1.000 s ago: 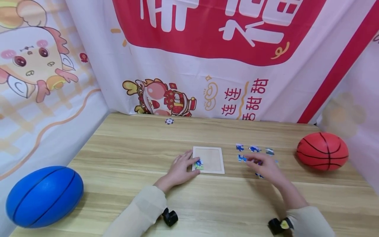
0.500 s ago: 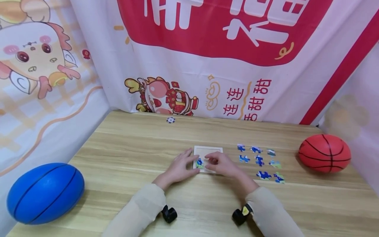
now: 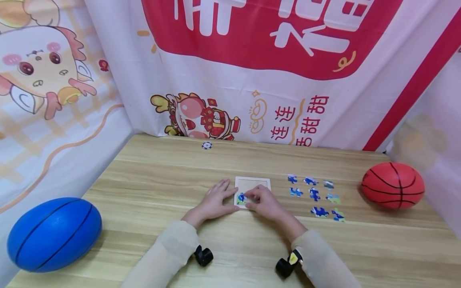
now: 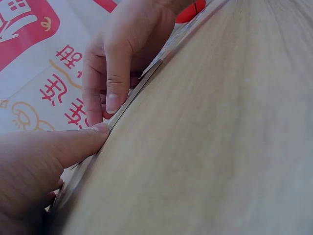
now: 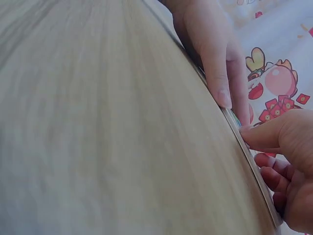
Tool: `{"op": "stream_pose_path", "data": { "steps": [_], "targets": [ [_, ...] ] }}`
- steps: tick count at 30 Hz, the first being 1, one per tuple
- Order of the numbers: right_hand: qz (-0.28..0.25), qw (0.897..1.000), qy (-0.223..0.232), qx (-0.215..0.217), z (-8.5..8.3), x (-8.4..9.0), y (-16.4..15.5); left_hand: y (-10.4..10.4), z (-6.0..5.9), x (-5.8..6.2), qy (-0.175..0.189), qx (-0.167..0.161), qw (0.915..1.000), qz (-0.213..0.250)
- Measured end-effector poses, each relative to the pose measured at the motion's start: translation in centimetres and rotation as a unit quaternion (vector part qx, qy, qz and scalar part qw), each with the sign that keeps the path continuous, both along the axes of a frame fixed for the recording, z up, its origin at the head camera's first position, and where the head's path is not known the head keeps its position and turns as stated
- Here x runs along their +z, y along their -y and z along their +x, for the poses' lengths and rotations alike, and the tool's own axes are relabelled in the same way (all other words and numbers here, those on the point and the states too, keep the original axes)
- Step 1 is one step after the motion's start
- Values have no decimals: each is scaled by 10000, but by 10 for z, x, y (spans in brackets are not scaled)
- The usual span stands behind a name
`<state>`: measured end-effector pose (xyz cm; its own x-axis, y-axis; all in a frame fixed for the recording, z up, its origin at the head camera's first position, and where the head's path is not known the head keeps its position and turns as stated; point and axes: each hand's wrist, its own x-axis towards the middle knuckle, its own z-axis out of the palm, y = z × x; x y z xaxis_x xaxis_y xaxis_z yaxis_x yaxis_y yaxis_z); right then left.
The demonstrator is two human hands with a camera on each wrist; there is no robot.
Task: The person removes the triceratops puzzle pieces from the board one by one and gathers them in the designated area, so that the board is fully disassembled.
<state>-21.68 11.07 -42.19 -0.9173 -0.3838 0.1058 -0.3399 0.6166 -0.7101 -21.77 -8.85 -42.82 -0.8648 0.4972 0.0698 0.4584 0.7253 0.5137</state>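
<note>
A shallow square puzzle tray (image 3: 248, 184) with a pale rim lies on the wooden table. In its near left corner sits a blue and green puzzle piece (image 3: 241, 198). My left hand (image 3: 213, 201) rests along the tray's left edge, fingers spread and the thumb at the near corner. Over the tray, my right hand (image 3: 265, 203) pinches the puzzle piece at its right side with thumb and forefinger. The wrist views show both thumbs close together at the tray's near edge, and the right hand's other fingers (image 5: 276, 174) are curled.
Several loose puzzle pieces (image 3: 314, 195) lie in rows right of the tray. Farther right is a red ball (image 3: 392, 185), and a blue ball (image 3: 54, 235) sits at the left. A round chip (image 3: 207, 145) lies near the back edge, before a printed curtain (image 3: 201, 76).
The right hand has moved left from above the loose pieces to the tray and then onto the piece in its corner. The left hand has stayed at the tray's left edge.
</note>
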Motion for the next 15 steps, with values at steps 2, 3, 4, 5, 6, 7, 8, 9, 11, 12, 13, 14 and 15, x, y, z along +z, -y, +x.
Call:
{"op": "stream_pose_path", "data": {
  "steps": [2,3,4,5,6,7,8,9,11,12,13,14,15],
  "targets": [
    [-4,10000,-45,-11,0,0,2,0,0,0,20,27,10000,25],
    [5,10000,-66,-23,1,0,2,0,0,0,30,40,10000,46],
    [15,10000,-76,-46,1,0,3,0,0,0,39,50,10000,62],
    [36,9999,-86,-66,1,0,4,0,0,1,46,61,9999,76],
    [42,9999,-90,-86,1,0,5,0,0,1,48,73,9999,86],
    [39,9999,-90,-111,1,0,5,0,0,1,52,80,9999,98],
    [34,9999,-95,-133,2,-1,6,0,0,1,48,88,9999,96],
    [5,9999,-87,-147,2,-1,7,0,0,1,42,90,9999,102],
    [-85,9998,-13,-191,2,-1,7,0,0,1,33,78,9999,122],
    [-171,9996,55,-211,2,-1,8,0,0,1,35,77,9999,136],
    [-257,9994,125,-211,2,-1,8,0,0,1,40,78,9999,141],
    [-362,9989,204,-197,3,-1,8,0,0,1,45,77,9999,148],
    [-470,9983,292,-181,3,-1,9,0,0,1,54,78,9998,154]
  ]
}}
